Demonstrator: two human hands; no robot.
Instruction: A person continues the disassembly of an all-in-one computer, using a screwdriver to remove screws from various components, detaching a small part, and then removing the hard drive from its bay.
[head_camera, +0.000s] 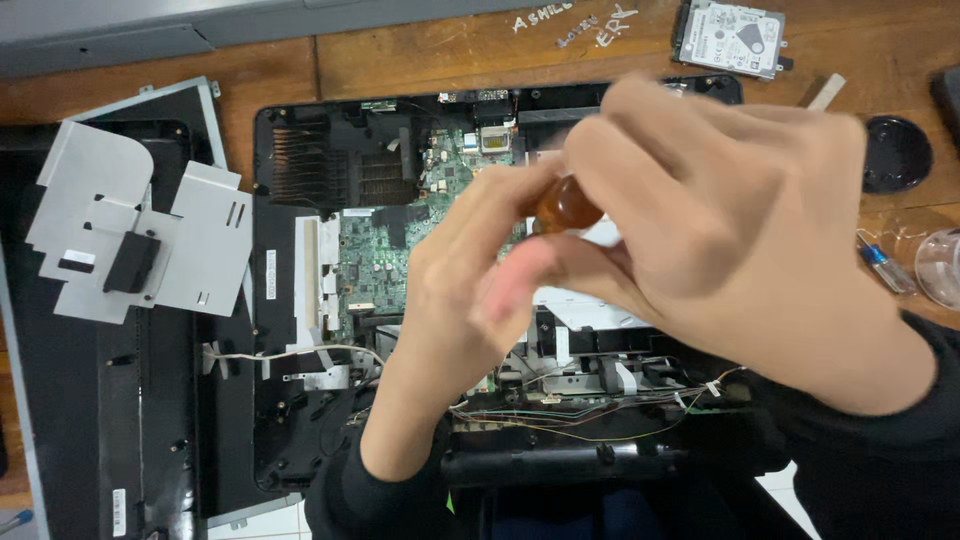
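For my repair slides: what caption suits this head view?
Both hands grip an amber screwdriver handle above an opened computer's green circuit board.

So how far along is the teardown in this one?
Well under way: the metal shield lies off to the side, the hard drive sits out on the table, and the circuit board is exposed. Both hands, left and right, grip an amber screwdriver handle. The board and wiring remain inside.

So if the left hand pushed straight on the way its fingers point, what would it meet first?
The left hand points up and right, its fingers already on the amber screwdriver handle. Going further it would likely press into the right hand, which wraps the same handle; depth there is hard to judge.
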